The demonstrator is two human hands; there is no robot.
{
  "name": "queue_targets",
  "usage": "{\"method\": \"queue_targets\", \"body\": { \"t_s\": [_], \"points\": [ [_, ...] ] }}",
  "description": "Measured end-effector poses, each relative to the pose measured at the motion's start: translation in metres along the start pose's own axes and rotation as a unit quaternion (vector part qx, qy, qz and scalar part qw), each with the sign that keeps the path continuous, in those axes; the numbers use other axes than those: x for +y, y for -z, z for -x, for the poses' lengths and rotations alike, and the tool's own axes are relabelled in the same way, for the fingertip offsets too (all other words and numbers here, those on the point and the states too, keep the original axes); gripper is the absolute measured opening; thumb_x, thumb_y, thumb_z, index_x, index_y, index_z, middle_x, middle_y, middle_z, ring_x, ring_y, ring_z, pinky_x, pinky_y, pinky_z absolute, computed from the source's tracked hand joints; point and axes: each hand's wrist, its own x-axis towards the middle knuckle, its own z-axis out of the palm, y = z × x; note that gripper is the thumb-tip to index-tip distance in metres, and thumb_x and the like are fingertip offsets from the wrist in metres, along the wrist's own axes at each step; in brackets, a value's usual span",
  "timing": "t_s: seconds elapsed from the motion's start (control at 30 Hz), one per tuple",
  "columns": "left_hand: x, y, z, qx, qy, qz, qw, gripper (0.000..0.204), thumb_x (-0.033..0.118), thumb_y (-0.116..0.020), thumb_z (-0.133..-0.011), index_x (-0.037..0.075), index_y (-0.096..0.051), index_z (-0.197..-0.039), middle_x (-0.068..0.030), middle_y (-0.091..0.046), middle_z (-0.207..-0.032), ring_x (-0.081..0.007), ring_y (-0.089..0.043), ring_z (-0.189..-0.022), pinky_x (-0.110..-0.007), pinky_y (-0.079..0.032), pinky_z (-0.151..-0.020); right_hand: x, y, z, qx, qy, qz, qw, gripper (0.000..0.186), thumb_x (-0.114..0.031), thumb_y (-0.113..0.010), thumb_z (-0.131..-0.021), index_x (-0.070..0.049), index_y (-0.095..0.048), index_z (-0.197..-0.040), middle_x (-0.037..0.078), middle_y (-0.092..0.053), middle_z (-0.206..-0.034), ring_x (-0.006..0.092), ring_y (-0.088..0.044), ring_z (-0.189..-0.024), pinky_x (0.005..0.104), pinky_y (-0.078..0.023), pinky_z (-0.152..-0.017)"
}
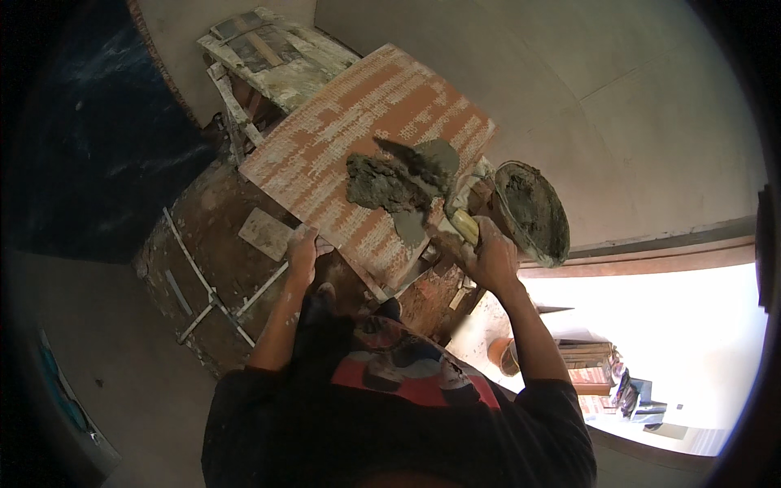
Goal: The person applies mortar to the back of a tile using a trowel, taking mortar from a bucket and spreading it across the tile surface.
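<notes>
A large tile (321, 134) lies before me, its orange-brown back streaked with white. Grey mortar (378, 183) sits in a rough heap near its middle, with smoother patches spread beside it. My right hand (492, 254) is closed around the yellowish handle of a trowel (465, 226). The trowel's blade is at the mortar and hard to tell apart from it. At the tile's near left edge, my left hand (304, 254) grips the rim, its fingers partly hidden.
A bucket (533, 211) of grey mortar stands right of the tile. Behind is a mortar-stained wooden platform (285, 61). Left below lie a small flat slab (266, 236) and a frame of thin strips (213, 297). A bright doorway opens at right, with stacked boxes (590, 366) beyond.
</notes>
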Motion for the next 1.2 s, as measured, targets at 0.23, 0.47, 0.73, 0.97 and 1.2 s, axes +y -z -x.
{"method": "queue_targets", "body": {
  "t_s": [0.23,0.47,0.73,0.97,1.2],
  "points": [
    [-0.018,0.015,-0.016,-0.022,0.042,-0.002,0.999,0.032,0.021,-0.045,-0.100,-0.005,-0.048,-0.118,-0.0155,-0.062,-0.097,-0.0233,-0.065,-0.081,-0.038,-0.058,-0.071,0.032,-0.057,0.041,-0.042,-0.121,-0.398,0.908,0.032,-0.011,-0.059,-0.076,0.001,-0.060,-0.106,0.008,-0.062,-0.077,0.0178,-0.060,-0.067,0.0317,-0.048,-0.061],
    [-0.001,-0.009,0.003,-0.039,0.075,0.018,0.996,0.041,0.039,-0.042,-0.101,0.000,-0.054,-0.109,-0.0094,-0.060,-0.088,-0.0231,-0.063,-0.084,-0.046,-0.053,-0.083,0.064,-0.148,0.108,-0.105,-0.251,-0.553,0.788,0.028,-0.023,-0.060,-0.087,0.001,-0.058,-0.100,0.006,-0.059,-0.079,0.0148,-0.055,-0.064,0.0279,-0.044,-0.060],
    [-0.025,0.010,-0.015,0.002,0.058,0.011,0.998,0.036,0.038,-0.048,-0.100,0.002,-0.053,-0.093,-0.0055,-0.052,-0.076,-0.0190,-0.056,-0.065,-0.041,-0.055,-0.070,0.062,-0.224,0.142,-0.069,-0.286,-0.582,0.758,0.034,-0.033,-0.052,-0.097,-0.005,-0.057,-0.077,0.004,-0.056,-0.063,0.0126,-0.052,-0.050,0.0272,-0.040,-0.047],
    [-0.011,-0.011,-0.005,0.069,0.077,-0.005,0.995,0.041,0.035,-0.044,-0.101,-0.004,-0.054,-0.103,-0.0108,-0.061,-0.085,-0.0237,-0.063,-0.071,-0.040,-0.057,-0.068,0.061,-0.201,0.159,-0.151,-0.270,-0.521,0.796,0.038,-0.031,-0.052,-0.097,-0.001,-0.061,-0.077,0.004,-0.053,-0.053,0.0134,-0.048,-0.041,0.0286,-0.039,-0.043],
    [0.009,-0.040,0.016,0.071,0.066,-0.008,0.995,0.033,0.035,-0.046,-0.101,0.003,-0.055,-0.098,-0.0060,-0.053,-0.082,-0.0190,-0.054,-0.067,-0.041,-0.055,-0.071,0.066,-0.159,0.212,-0.198,-0.287,-0.512,0.785,0.035,-0.034,-0.055,-0.095,-0.001,-0.064,-0.088,0.006,-0.059,-0.067,0.0118,-0.055,-0.058,0.0280,-0.043,-0.054]
  ]
}}
